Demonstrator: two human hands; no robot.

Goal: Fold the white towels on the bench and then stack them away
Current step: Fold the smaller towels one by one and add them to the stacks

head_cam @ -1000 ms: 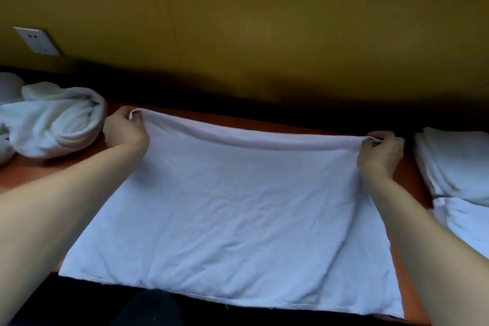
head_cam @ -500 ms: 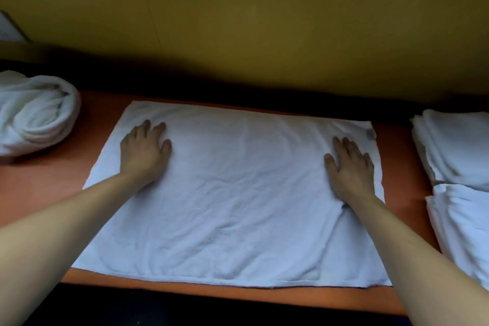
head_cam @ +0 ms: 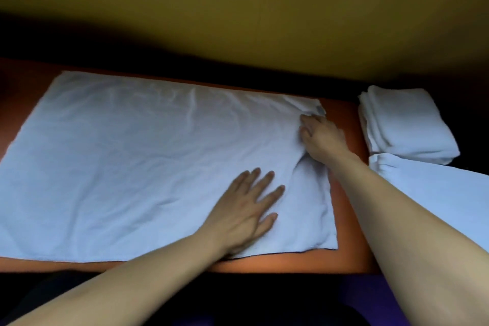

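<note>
We have moved both hands right: left hand (head_cam: 244, 209) flat on the towel (head_cam: 137, 161), right hand (head_cam: 321, 139) gathering its far right corner to start the fold.

A bare strip of bench (head_cam: 344, 124) is left between the flat towel (head_cam: 148, 156) and the stack (head_cam: 407, 124) (the right arm (head_cam: 397, 219) is laid across it).
</note>
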